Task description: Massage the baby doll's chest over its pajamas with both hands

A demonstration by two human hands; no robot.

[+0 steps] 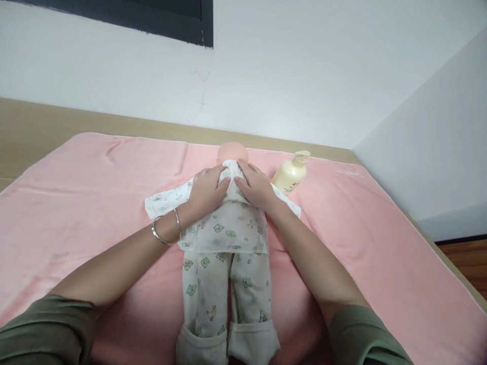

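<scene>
A baby doll (233, 223) lies stretched out on a pink blanket, its smooth bald head (233, 151) pointing away from me with no face showing. It wears a white printed top (228, 228) and matching trousers (208, 284) with wide turned-up cuffs. My left hand (208, 190) rests flat on the left side of the doll's upper body, thumb pointing inward. Opposite it, my right hand (256, 186) lies on the right side near the shoulder. Both hands' fingers are extended and partly hidden at the collar. The sleeves spread out to either side.
A cream pump bottle (291, 175) stands tilted in view beside the doll's right-hand sleeve. The pink blanket (95, 203) covers most of a wooden surface (34, 119). White walls (289, 66) rise behind and at the right, with a dark frame (182, 23) at the upper left.
</scene>
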